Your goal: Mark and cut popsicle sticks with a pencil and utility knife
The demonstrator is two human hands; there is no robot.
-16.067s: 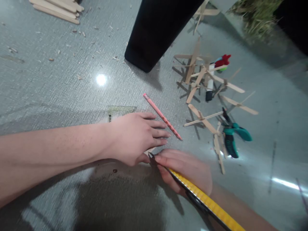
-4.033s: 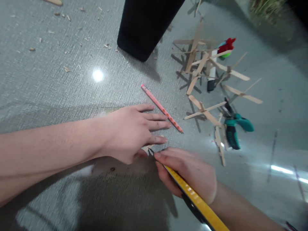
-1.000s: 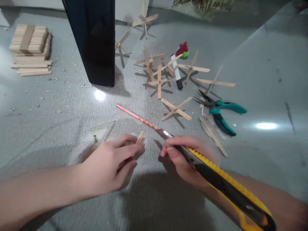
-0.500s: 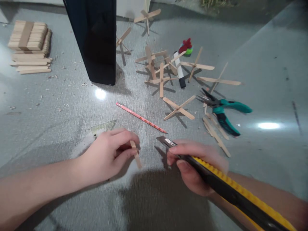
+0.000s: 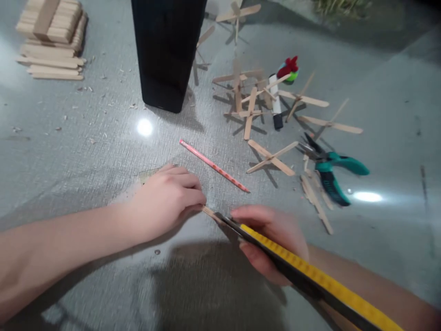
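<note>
On the grey, finely ribbed table [image 5: 69,151], my left hand [image 5: 165,202] was curled shut on a short wooden stick [image 5: 209,213], pinching it flat against the surface just below the pink pencil [image 5: 213,165], while my right hand [image 5: 272,239] was wrapped tight around a yellow-and-black utility knife [image 5: 310,276] whose blade tip met the free end of that stick. I judged the main hazard to be the closeness of blade and fingertips: the stick looked thin and smooth, the tabletop glossy, and a slip of the knife toward the left hand could have nicked a finger, or the stick could have split along its grain rather than cutting clean. A clear plastic set square [image 5: 149,174] lay partly under my left hand and might have let the grip slide. Pale wood chips [image 5: 103,78] were scattered across the far side of the table, dry and splintery. A neat stack of flat wooden sticks [image 5: 51,32], rounded at the ends, sat at the far left; a tall, matte black box [image 5: 167,50] stood upright beyond the pencil. To the right lay several crosses made of sticks [image 5: 272,158], a white marker with a black cap [image 5: 275,101], a red and green fuzzy ornament [image 5: 288,69] and teal-handled pliers [image 5: 330,174] with dark metal tips, near some loose stick offcuts [image 5: 315,202].
</note>
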